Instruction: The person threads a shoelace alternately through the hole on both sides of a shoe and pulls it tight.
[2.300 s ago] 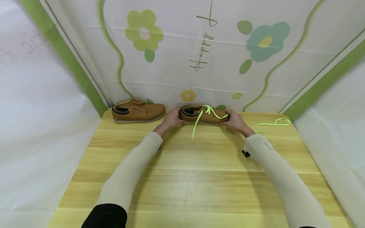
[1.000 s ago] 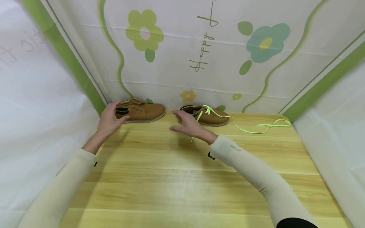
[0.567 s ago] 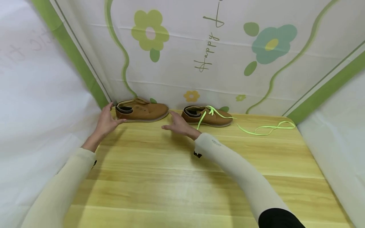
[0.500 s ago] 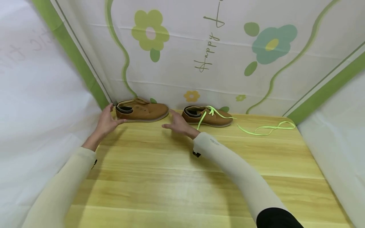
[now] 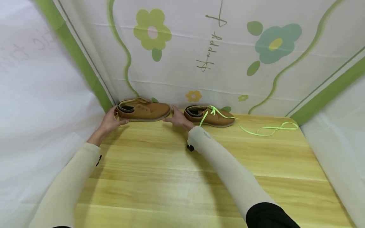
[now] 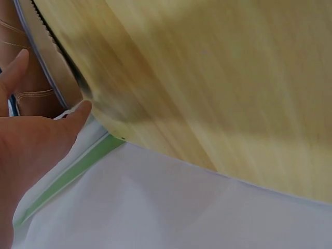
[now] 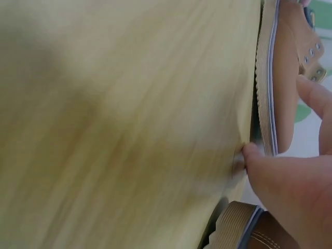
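Observation:
A brown lace-up shoe (image 5: 151, 110) without a lace stands on the wooden table at the back left, its toe to the right. My left hand (image 5: 109, 121) is at its heel, thumb along the near side and fingers partly hidden behind the heel. At the toe is my right hand (image 5: 178, 118), thumb and fingers spread around the tip; in the right wrist view its thumb (image 7: 251, 153) lies low near the sole. Whether either hand presses on the leather I cannot tell. The matching shoe (image 5: 216, 118), with a neon yellow lace (image 5: 213, 110), stands just right of my right hand.
A loose neon yellow shoelace (image 5: 265, 130) lies on the table (image 5: 171, 177) at the back right. White fabric walls (image 5: 182, 63) with printed flowers and green edging close off the back and both sides.
Earlier both hands held the laced shoe by heel and toe; they let it go and moved left to the unlaced shoe. Lately both have closed in slightly on its ends.

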Tool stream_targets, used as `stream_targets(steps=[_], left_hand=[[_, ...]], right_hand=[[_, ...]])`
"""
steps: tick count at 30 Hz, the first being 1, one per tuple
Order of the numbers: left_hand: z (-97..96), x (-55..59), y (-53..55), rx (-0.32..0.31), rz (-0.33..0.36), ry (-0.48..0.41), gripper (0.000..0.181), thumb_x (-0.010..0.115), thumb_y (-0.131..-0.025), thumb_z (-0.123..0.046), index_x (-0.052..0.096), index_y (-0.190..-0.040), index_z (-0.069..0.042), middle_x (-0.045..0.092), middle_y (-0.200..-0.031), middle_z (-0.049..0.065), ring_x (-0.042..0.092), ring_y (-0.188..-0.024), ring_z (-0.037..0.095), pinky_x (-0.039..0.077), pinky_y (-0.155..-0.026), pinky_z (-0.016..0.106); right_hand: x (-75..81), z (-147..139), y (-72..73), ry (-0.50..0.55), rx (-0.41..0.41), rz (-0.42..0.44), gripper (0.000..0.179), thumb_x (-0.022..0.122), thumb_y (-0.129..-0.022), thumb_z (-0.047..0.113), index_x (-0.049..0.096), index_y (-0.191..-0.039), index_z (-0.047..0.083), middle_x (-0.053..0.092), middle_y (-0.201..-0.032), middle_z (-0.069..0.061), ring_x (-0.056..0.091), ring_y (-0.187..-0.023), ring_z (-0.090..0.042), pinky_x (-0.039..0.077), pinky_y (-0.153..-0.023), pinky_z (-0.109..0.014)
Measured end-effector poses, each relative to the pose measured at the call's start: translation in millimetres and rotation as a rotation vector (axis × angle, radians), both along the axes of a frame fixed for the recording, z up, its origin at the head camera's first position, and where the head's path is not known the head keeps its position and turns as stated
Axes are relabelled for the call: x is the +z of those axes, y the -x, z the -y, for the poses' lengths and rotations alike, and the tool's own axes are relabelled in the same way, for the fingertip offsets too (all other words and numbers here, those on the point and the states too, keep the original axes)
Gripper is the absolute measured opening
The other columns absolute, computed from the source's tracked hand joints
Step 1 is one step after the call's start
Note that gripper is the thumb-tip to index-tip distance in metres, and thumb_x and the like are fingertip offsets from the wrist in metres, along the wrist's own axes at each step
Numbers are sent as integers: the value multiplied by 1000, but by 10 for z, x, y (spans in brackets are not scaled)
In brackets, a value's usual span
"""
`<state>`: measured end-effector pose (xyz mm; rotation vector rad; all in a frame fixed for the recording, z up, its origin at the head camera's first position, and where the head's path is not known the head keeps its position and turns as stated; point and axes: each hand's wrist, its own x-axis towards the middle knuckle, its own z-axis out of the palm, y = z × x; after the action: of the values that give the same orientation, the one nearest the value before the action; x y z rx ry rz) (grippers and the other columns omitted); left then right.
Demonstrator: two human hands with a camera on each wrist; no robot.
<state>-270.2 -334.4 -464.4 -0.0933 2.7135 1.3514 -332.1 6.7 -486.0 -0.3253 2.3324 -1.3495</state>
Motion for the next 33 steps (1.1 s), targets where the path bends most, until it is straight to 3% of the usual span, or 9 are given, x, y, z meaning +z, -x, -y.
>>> stream_targets(steps=[7,9,13,18,24,33], left_hand=[[17,-52,35,-6,-25,-49,100,78,-96,-7,9,-167,4,24,-168,32,27,-153,54,26,-125,61],[17,-60,48,2,-21,-46,100,79,-96,-8,9,-167,4,24,-169,31,28,-153,53,26,-125,61],[20,-62,64,17,-17,-32,102,79,-97,-10,7,-167,4,22,-170,31,29,-153,53,29,-124,59],[46,-72,68,39,-15,-20,105,80,-96,-12,5,-168,3,19,-171,30,29,-153,53,30,-123,59],[78,-105,68,59,-41,-14,100,84,-93,-14,20,-169,-5,28,-170,26,36,-150,52,36,-120,58],[83,-141,-22,77,-94,-30,96,87,-89,-10,29,-165,0,35,-165,28,42,-147,51,41,-117,55]], right_hand=[[-31,76,76,148,37,-36,78,75,-101,16,32,-165,11,40,-161,-12,40,-148,-30,35,-122,-49],[-63,98,83,168,30,-48,82,75,-100,11,29,-167,11,41,-162,-11,40,-148,-29,34,-123,-47],[-87,126,53,194,6,-72,77,77,-97,5,37,-163,7,50,-154,-15,49,-139,-32,43,-116,-45],[-105,155,7,151,2,-108,77,81,-96,11,41,-161,6,55,-151,-14,55,-137,-29,51,-108,-38],[-112,152,-59,48,-49,-176,79,81,-96,14,40,-161,2,54,-153,-16,57,-135,-31,52,-108,-41],[-72,116,-153,58,-71,-136,75,80,-97,15,41,-160,4,52,-156,-14,58,-134,-31,56,-102,-41]])
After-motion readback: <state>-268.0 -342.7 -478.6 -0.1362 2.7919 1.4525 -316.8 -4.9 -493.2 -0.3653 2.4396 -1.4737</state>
